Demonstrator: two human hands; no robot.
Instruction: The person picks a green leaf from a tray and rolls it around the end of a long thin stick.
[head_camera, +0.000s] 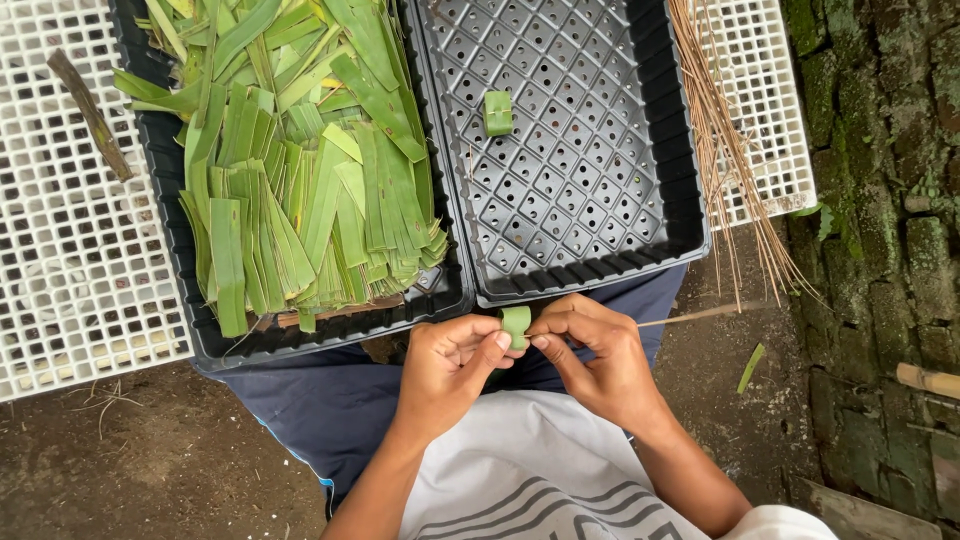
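Your left hand (447, 362) and right hand (598, 352) meet just below the near rim of the right black tray (668, 150), over your lap. Both are closed on one folded leaf piece (516, 324): the left thumb and forefinger pinch it from its left side, the right fingertips pinch it from its right side. The piece stands upright between the two grips, its top edge showing above the fingertips, its lower part hidden behind them.

Your right hand also holds a thin stick (700, 314), which runs out to the right of the hand, roughly level, past the near right corner of that tray. Whether its tip touches the leaf piece cannot be told; the fingers cover that spot.

Inside the right black tray, one small folded leaf loop (498, 112) lies alone on the perforated floor, toward the far left part.

To the left of that tray, touching it side by side, the left black tray (170, 220) holds a heap of cut green leaf strips (300, 170), ends squared off toward you.

To the right of the right tray, a bundle of thin brown sticks (730, 150) lies across a white grid panel (770, 110) and trails onto the dirt. Both trays rest on white grid panels
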